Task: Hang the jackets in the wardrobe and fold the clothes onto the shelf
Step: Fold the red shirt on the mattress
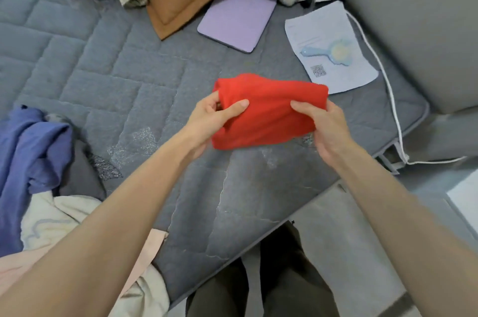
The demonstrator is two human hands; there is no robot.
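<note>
Closest to me, two bare forearms are reaching out from the bottom corners, and between them the person's dark trousers (261,288) are showing at the edge of the grey quilted mattress (103,63). The left hand (214,116) is gripping the left end of a folded red garment (269,109), thumb lying on top and fingers curling into the fold. The right hand (327,126) is pinching the right end, thumb over and fingers tucked under. The bundle's long axis is running left to right from one hand to the other. Neither hand is nearer, since each is holding an end. It looks to be hovering just over the mattress, though I cannot tell for certain that it is clear of it. No wardrobe or shelf is showing, so the red piece probably needs carrying off as it is or one more fold across its length. Loose blue clothing (31,151) and cream clothing (64,215) are waiting at the left. A lilac tablet case (236,17) and a blue brush (331,51) on a paper sheet (333,24) are lying beyond.
</note>
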